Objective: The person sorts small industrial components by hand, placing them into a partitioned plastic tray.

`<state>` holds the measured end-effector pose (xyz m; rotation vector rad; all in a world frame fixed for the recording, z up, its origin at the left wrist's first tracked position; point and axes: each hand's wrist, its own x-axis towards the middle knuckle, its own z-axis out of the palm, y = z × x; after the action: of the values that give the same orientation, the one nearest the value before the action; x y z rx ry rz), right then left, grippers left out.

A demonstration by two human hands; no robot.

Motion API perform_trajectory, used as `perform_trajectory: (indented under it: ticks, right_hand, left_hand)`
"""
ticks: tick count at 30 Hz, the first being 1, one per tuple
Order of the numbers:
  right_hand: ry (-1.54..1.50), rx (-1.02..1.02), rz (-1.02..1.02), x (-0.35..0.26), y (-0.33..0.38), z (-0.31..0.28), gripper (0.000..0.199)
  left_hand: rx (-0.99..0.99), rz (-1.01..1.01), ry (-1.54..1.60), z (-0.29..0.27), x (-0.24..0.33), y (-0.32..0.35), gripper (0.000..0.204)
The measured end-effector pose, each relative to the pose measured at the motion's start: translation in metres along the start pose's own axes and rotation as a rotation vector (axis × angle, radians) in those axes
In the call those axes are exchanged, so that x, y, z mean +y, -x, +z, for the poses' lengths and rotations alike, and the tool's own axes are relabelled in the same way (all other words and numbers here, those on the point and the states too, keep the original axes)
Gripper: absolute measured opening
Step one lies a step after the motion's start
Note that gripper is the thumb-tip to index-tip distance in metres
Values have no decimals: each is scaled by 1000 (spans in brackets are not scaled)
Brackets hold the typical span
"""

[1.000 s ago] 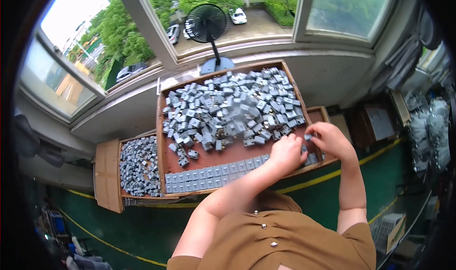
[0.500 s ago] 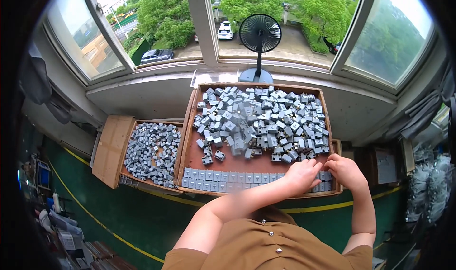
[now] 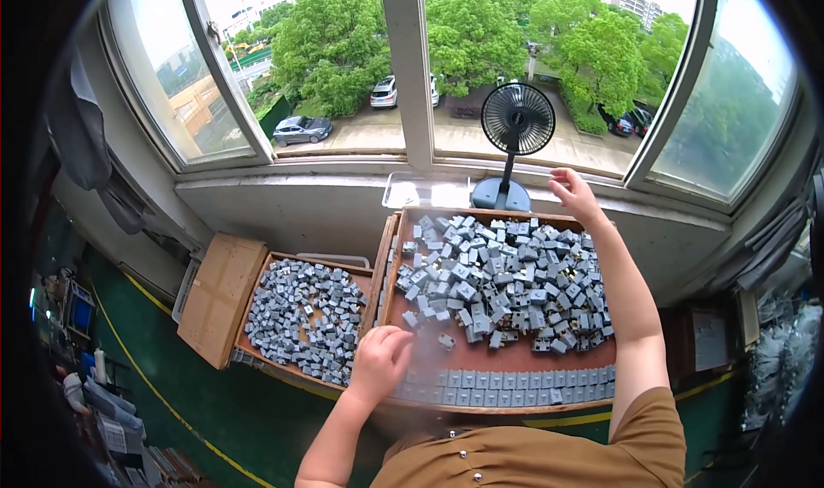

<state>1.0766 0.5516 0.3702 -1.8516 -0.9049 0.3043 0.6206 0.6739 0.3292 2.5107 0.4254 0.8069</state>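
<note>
R hand [image 3: 573, 192] moved off row to tray [image 3: 506, 361] far edge, open, empty | L hand [image 3: 380, 361] at row [image 3: 506, 388] left end, grip unclear | reaching for more blocks [image 3: 502, 278]

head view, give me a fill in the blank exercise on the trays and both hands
1. The right hand reaches over the far edge of the big tray, close to the black ____ on the sill.
2. The left hand rests at the tray's ____ edge, by the neat rows of blocks.
3. The loose blocks piled in the tray are ____ in colour.
4. The smaller tray lies to the person's ____.

Missing words: fan; near; grey; left
</note>
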Motion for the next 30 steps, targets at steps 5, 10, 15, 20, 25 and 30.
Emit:
perform_trajectory:
  ticks: [5, 10, 15, 20, 25, 30]
  right_hand:
    - [-880, 199, 393, 49, -94, 20, 69]
    - [-937, 141, 309, 61, -123, 32, 46]
    - [-1045, 130, 207, 60, -130, 36, 37]
    - [-1063, 50, 136, 68, -134, 31, 34]
    - [-1109, -34, 99, 78, -123, 29, 31]
    - [-1113, -32, 77, 76, -114, 35, 33]
  left_hand:
    - [59, -60, 65, 8, -16, 19, 11]
    - [54, -101, 111, 9, -15, 19, 11]
    - [43, -117, 164, 9, -21, 14, 11]
    - [43, -138, 189, 11, -27, 12, 16]
    - [33, -154, 193, 11, -22, 17, 15]
    - [36, -166, 186, 7, -15, 27, 13]
